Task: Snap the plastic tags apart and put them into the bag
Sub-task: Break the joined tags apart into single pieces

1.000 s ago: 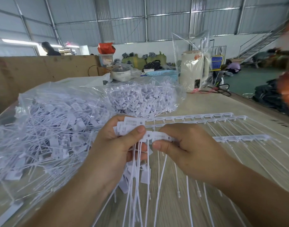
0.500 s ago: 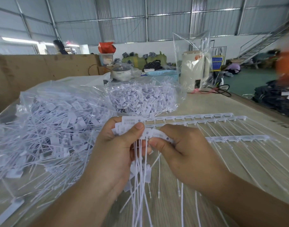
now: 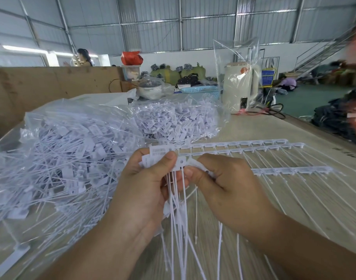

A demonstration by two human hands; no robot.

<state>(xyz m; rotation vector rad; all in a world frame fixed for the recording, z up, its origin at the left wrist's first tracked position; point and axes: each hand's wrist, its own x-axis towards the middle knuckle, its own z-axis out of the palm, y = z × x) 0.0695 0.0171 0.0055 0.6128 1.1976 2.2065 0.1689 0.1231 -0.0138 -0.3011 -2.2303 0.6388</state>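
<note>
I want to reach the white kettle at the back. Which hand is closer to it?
Right. The right hand sits below the white kettle, on its side of the table; the left hand is farther off, beside the big bag of tags.

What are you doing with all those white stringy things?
A person is snapping plastic tags apart. The left hand grips a bunch of loose tags, and the right hand pinches the strip being broken. Two more strips wait on the table. A big clear bag on the left already holds lots of tags.
</note>
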